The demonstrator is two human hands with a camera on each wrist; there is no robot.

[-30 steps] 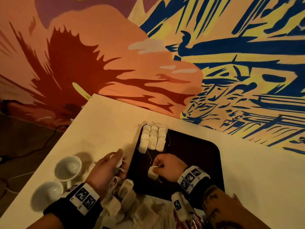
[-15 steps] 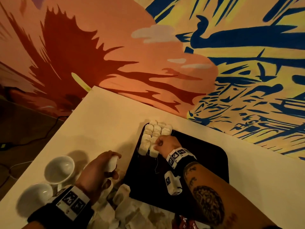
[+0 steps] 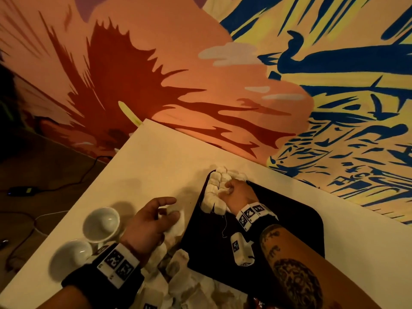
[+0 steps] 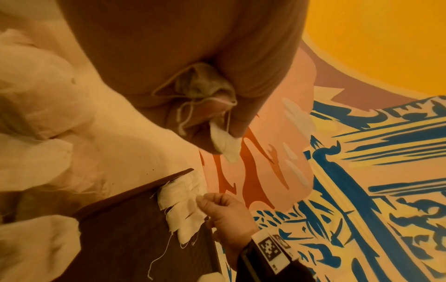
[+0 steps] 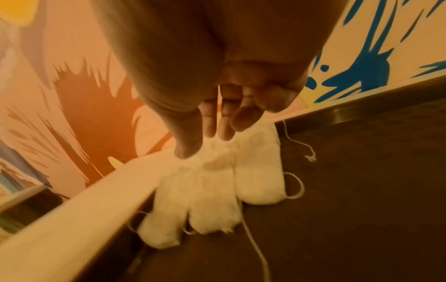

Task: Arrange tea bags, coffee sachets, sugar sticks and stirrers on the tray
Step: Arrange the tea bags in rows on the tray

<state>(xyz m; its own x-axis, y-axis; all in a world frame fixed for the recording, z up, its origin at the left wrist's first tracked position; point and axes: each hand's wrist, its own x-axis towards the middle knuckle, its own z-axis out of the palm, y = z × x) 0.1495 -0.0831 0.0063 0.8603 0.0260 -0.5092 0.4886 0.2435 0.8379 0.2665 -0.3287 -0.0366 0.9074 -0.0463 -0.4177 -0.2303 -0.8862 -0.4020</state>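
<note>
Three short rows of white tea bags (image 3: 213, 192) (image 5: 212, 200) (image 4: 185, 206) lie in the far left corner of the black tray (image 3: 278, 230). My right hand (image 3: 229, 189) (image 5: 207, 145) is over these rows, fingers curled, thumb and fingertips pinching the far end of a bag in the middle row. My left hand (image 3: 172, 209) hovers just left of the tray and holds one tea bag (image 3: 177, 219) (image 4: 224, 141), its string looped among the fingers. A loose pile of tea bags (image 3: 174, 275) lies on the table under my left wrist.
Two white cups (image 3: 101, 224) (image 3: 71, 257) stand left of my left hand near the table's left edge. Red sachets (image 3: 256, 304) peek in at the bottom. The painted wall runs close behind the tray. Strings trail from the bags onto the tray floor (image 5: 362, 171).
My right hand set its tea bag at the near end of the rows, then slid farther over them toward the tray's far corner. My left hand kept its tea bag and edged toward the tray.
</note>
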